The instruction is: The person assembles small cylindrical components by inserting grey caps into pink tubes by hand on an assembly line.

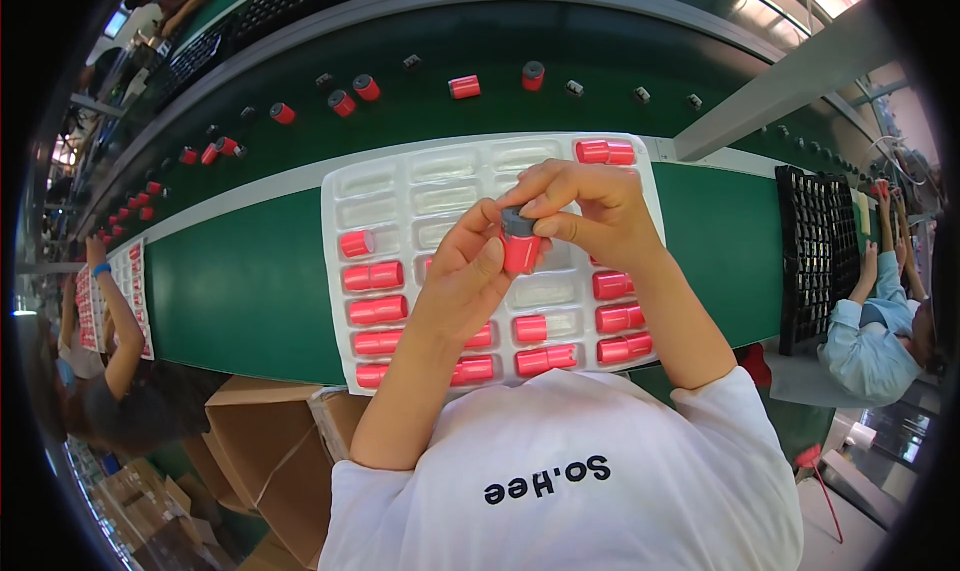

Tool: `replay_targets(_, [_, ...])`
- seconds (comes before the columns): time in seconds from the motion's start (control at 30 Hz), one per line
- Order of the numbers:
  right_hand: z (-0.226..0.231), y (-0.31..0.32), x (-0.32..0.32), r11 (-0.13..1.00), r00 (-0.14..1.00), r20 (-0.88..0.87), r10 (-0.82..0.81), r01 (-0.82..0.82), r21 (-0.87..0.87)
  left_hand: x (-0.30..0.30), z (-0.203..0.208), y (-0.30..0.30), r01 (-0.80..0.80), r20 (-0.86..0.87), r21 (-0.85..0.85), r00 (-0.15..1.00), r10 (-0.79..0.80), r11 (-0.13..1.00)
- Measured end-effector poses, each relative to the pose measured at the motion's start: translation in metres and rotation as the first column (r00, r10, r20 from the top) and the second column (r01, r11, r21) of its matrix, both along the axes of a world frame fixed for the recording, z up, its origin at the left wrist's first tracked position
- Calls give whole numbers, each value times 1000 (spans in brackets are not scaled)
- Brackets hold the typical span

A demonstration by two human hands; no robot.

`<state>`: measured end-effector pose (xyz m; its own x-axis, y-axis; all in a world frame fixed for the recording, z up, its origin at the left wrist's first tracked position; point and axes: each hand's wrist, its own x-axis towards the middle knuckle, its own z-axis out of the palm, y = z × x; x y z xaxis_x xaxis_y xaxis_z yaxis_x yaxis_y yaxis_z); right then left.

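Above the middle of a white moulded tray [365, 183], my left hand [462, 276] is closed round a small red cylinder [519, 257] held upright. My right hand [595, 211] pinches the dark grey cap [517, 221] on its top between thumb and fingers. The cap sits on the cylinder; whether it is fully seated I cannot tell. Several red cylinders lie on their sides in the tray's compartments, such as a red cylinder [378, 309] in the left column. A shorter red piece [356, 243] lies above it. My hands and forearms hide part of the tray.
Beyond the tray runs a green conveyor belt [400, 111] with scattered red cylinders, some grey-capped, and small metallic parts. A grey post [780, 86] rises at right. Black trays [815, 251] stand farther right near a co-worker [880, 331]. Another person's arm [122, 321] reaches in at left. Cardboard boxes [265, 436] stand below.
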<state>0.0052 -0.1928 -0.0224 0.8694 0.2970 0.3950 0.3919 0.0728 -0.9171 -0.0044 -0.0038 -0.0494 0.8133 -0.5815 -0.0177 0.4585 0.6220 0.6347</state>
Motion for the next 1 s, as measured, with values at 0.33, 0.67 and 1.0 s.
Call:
replay_targets(0.33, [-6,2,1,996,998,-2,-68,68,66,1,4,-3,15,-137,-8,990,-16,1000])
replay_targets(0.67, [-17,-10,40,889,943,139,-301,330,-317,18,0,17,-465,545,777,834,-85,424])
replay_targets(1.0, [-65,-69,145,242,728,619,-295,684,-689,-17,6,56,-442,437,877,573,-694,188])
